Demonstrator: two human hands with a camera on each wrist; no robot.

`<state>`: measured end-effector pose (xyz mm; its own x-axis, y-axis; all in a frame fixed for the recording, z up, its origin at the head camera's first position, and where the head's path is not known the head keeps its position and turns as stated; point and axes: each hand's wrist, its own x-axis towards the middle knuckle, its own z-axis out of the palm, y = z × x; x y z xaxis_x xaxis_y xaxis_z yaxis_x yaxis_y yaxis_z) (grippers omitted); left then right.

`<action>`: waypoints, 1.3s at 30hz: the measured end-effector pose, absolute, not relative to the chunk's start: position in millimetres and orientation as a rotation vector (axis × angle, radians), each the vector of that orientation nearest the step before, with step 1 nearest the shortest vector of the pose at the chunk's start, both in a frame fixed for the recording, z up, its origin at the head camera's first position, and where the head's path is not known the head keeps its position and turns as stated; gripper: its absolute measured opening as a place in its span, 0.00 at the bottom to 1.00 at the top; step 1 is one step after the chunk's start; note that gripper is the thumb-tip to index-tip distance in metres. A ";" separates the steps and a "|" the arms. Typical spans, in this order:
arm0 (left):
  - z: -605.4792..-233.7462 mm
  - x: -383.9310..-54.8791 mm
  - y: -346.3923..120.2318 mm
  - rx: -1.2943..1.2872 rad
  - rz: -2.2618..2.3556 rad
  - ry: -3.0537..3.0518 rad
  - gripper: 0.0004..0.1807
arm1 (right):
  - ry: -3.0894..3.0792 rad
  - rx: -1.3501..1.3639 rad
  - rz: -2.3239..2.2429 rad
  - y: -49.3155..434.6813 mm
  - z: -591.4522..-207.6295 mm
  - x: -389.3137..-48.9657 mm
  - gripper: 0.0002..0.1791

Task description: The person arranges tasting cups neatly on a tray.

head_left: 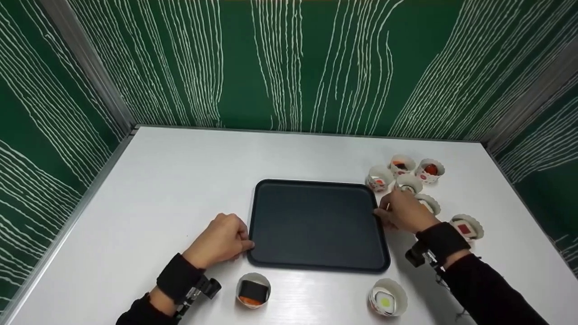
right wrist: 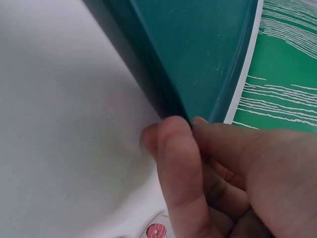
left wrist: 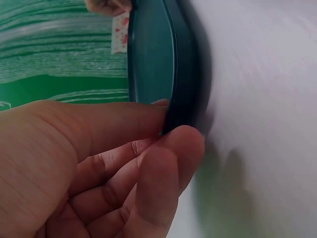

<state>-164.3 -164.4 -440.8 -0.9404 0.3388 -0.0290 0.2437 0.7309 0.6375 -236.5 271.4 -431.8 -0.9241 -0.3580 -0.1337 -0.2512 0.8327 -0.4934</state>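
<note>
A dark rectangular tray (head_left: 316, 225) with a raised rim lies in the middle of the white table in the head view. My left hand (head_left: 222, 239) pinches its left rim between thumb and curled fingers, seen close in the left wrist view, where the thumb (left wrist: 124, 121) lies over the edge. At the opposite side my right hand (head_left: 403, 211) pinches the right rim, its thumb (right wrist: 223, 139) on the inner side and forefinger (right wrist: 178, 163) outside. The tray's inside holds nothing. Part of a paper cup lies hidden behind my right hand.
Several patterned paper cups with sushi-like pieces, one a cup with a red ball (head_left: 430, 170), cluster behind and right of the tray. Nearer stand a cup with a black-banded orange piece (head_left: 253, 291) and a cup with a white-and-yellow piece (head_left: 387, 298). Green walls (head_left: 311, 67) surround the table.
</note>
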 end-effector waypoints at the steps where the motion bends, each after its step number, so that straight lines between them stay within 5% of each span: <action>1: -440.5 -163.8 -164.8 0.474 0.996 2.794 0.19 | 2.796 -0.471 -0.701 271.2 -431.8 -236.3 0.15; 11: -421.9 -150.4 -172.8 0.607 0.969 2.880 0.11 | 2.817 -0.444 -0.715 273.9 -423.5 -229.4 0.12; 18: -400.8 -113.4 -175.5 0.809 0.785 2.791 0.43 | 2.801 -0.383 -0.801 272.5 -407.4 -215.1 0.15; 21: -398.6 -101.5 -171.6 0.902 0.639 2.810 0.48 | 2.803 -0.392 -0.804 270.2 -404.8 -212.1 0.15; 39: -404.8 -89.7 -150.1 1.038 0.412 2.830 0.29 | 2.799 -0.392 -0.818 264.6 -404.4 -210.3 0.15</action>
<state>-89.7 -150.1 -404.8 -0.7628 0.6467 0.0005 0.6200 0.7310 0.2850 -210.3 264.6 -404.4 -0.9450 -0.3059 -0.1155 -0.1956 0.8120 -0.5500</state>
